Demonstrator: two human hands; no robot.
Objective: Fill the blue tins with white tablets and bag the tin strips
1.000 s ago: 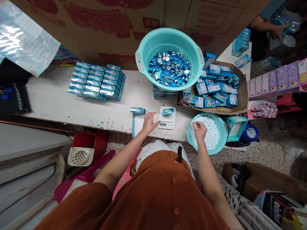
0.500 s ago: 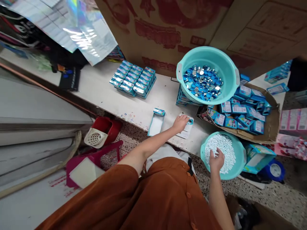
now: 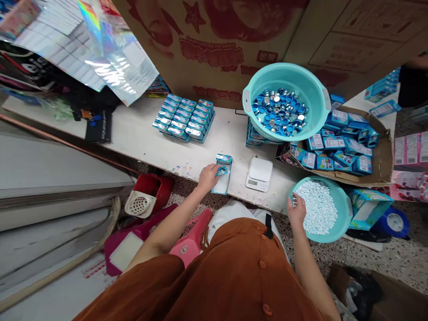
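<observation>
My left hand (image 3: 207,177) is closed on a small blue box (image 3: 222,170), gripping it by its left end. It is held over an open blue display tray (image 3: 220,189) with a white inside. One similar blue box (image 3: 224,158) stands at the tray's far end. To the right, a white kitchen scale (image 3: 261,171) has a bare platform. My right hand (image 3: 296,211) is at the left rim of a turquoise basin (image 3: 341,224) of small white pellets (image 3: 317,207). Its fingers are bent and apart, with nothing visible in them.
A second turquoise basin (image 3: 284,73) of small round blue-and-silver tins sits at the back. Beside it, a cardboard tray (image 3: 383,156) holds many blue boxes. Filled display trays (image 3: 183,118) stand left of centre. A large carton (image 3: 220,49) walls off the back.
My left hand has moved left from the scale to the display tray, bringing the small blue box along. My right hand has shifted from over the pellets to the basin's left rim.
</observation>
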